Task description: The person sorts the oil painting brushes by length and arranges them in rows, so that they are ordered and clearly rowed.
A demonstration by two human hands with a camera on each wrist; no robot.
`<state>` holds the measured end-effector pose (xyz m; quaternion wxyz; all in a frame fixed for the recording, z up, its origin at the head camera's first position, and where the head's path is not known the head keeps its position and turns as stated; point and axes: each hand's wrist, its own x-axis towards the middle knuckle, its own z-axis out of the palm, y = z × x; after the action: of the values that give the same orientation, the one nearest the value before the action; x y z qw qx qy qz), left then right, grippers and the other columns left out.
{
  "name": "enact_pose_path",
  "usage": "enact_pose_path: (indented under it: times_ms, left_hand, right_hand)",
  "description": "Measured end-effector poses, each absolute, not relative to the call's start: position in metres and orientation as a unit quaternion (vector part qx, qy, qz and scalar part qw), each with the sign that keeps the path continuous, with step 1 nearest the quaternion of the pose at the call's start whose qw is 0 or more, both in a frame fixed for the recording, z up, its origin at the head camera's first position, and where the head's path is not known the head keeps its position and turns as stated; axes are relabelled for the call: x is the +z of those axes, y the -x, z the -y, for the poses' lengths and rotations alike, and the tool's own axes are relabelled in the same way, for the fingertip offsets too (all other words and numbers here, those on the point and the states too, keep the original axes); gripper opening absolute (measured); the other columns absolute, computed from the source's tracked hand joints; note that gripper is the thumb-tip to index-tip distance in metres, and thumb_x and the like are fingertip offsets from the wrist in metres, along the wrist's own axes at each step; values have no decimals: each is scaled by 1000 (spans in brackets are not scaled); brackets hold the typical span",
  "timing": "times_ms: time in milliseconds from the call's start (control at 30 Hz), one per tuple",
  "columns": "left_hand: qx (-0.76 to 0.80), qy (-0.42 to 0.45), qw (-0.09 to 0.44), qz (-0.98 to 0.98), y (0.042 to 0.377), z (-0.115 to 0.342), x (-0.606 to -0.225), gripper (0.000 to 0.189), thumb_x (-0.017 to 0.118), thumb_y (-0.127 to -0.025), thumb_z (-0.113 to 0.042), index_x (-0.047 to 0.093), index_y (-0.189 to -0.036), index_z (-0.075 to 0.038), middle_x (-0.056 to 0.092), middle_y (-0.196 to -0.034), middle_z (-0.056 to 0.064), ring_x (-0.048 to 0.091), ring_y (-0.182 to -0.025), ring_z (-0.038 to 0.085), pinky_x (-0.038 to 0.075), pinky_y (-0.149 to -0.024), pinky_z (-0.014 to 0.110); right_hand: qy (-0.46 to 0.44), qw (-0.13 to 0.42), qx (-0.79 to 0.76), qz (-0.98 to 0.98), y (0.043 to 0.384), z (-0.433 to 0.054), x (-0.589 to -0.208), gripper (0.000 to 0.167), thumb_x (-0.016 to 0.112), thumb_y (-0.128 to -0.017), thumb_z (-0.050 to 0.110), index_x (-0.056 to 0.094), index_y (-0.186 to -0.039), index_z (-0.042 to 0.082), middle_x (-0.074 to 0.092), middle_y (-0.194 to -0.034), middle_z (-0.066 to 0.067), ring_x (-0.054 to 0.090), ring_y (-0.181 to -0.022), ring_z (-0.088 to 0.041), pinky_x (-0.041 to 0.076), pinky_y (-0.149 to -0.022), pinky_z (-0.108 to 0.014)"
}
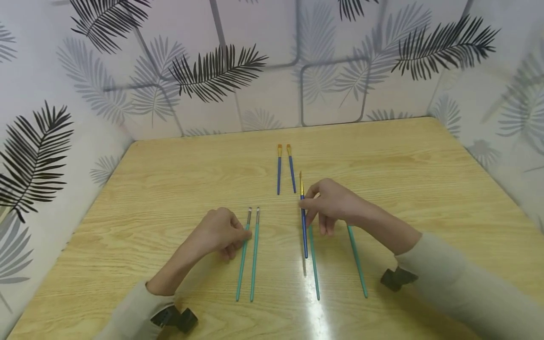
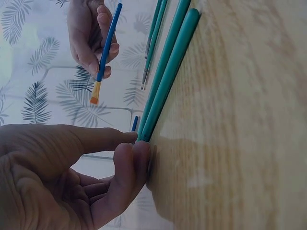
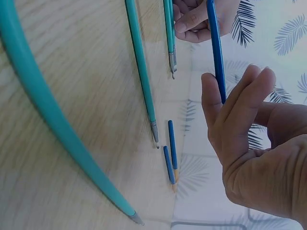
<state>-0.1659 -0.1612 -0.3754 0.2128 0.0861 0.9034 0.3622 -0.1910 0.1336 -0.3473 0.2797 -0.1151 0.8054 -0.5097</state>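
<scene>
My right hand pinches a blue paintbrush between thumb and fingers. The brush is raised off the table, its golden ferrule and bristles pointing away from me. My left hand has thumb and fingertips on the upper part of a teal paintbrush, the left one of a near-parallel pair. In the left wrist view these fingertips close about the teal handles. The second teal paintbrush lies just to its right. Two more teal paintbrushes lie spread apart under and in front of my right hand, which hides their tips.
Farther back on the wooden table, a blue paintbrush lies beside another blue paintbrush, bristles toward the wall. The wall, covered in a leaf pattern, stands along the table's back edge.
</scene>
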Motion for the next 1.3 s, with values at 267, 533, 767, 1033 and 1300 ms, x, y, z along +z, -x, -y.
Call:
enact_pose_path:
  times_ms: [267,533,767,1033,1300]
  left_hand:
    - [367,-82,214,-901,165,161,-374,26,73,-97,-16,74,-75,-4,69,-62,8,68,-47,19,60,-47,32]
    - [366,-69,215,-903,166,163,-370,22,72,-98,-17,76,-83,-2,72,-66,8,69,-49,21,61,-49,32]
    - [347,-79,183,-916,168,161,-356,25,70,-99,-22,73,-99,3,74,-72,9,69,-49,21,61,-50,33]
    - [372,-114,166,-906,164,144,-344,24,70,-99,-23,71,-100,1,74,-75,11,66,-46,19,60,-49,33]
    - [384,-139,181,-895,155,123,-336,21,71,-98,-23,70,-100,-2,75,-78,11,69,-50,26,61,-51,38]
  right_hand:
    - [99,277,-506,-811,192,-141,-347,27,59,-105,14,56,-120,-9,77,-92,-18,64,-45,-15,57,-46,-29]
    - [106,242,-497,-827,203,-152,-344,41,61,-104,19,53,-134,-8,78,-97,-14,63,-47,-18,60,-51,-37]
    - [94,214,-495,-837,216,-161,-335,39,59,-105,19,57,-131,-9,76,-101,-15,62,-50,-16,56,-49,-29]
    - [90,205,-502,-836,225,-166,-333,40,56,-106,17,54,-136,-9,75,-104,-17,63,-53,-16,56,-50,-29]
    - [84,206,-514,-829,231,-170,-332,45,58,-105,19,50,-141,-9,75,-100,-11,63,-55,-17,49,-49,-25]
